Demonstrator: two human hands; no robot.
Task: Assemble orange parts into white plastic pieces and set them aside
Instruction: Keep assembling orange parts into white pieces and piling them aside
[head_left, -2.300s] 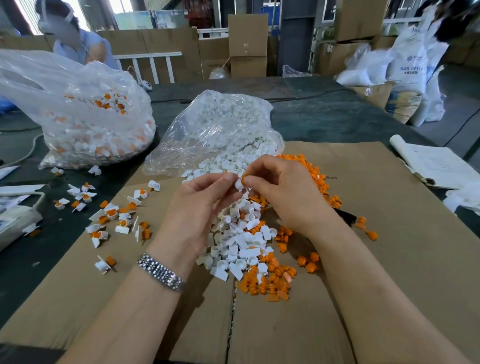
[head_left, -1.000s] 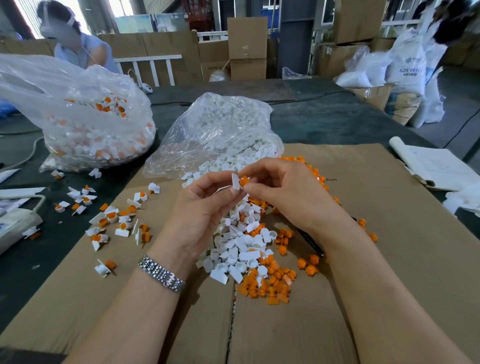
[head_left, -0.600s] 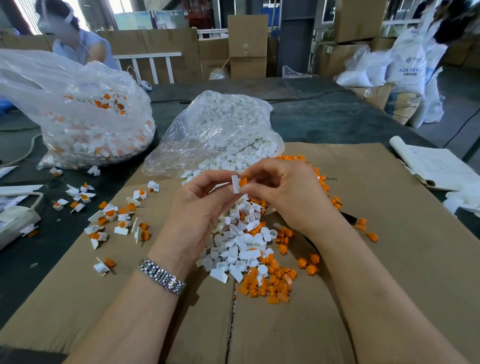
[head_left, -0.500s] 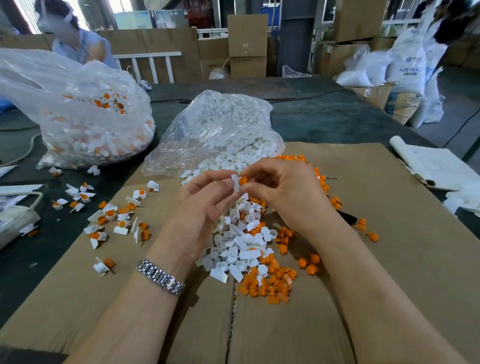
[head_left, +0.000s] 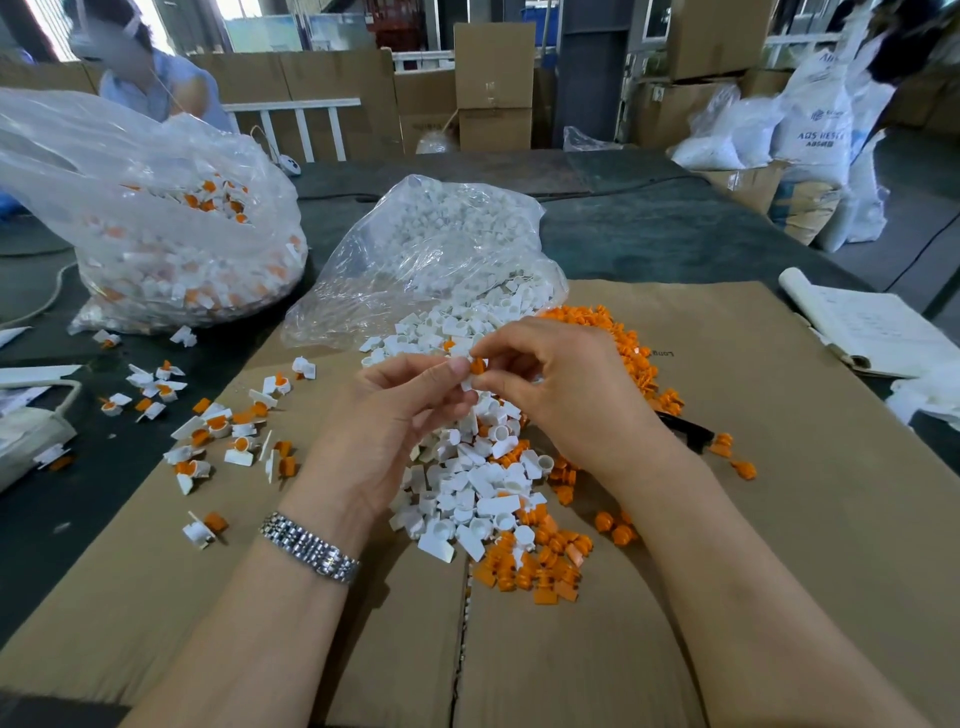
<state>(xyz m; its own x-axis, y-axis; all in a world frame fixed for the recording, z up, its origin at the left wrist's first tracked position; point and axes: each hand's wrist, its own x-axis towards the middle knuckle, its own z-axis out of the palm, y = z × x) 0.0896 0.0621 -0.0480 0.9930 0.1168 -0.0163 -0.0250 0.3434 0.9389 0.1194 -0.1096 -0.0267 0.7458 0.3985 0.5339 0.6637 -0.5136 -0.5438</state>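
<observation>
Above the brown cardboard surface (head_left: 779, 519), left hand (head_left: 384, 431) pinches a small white plastic piece (head_left: 466, 383); right hand (head_left: 566, 384) pinches a small orange plastic part (head_left: 477, 366), mid-insertion; next, press it home.

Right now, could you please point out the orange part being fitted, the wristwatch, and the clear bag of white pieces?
orange part (head_left: 477, 366): head view, its exposed top between the fingertips.
wristwatch (head_left: 310, 547): head view, middle of the metal band.
clear bag of white pieces (head_left: 441, 249): head view, its front wall.
</observation>
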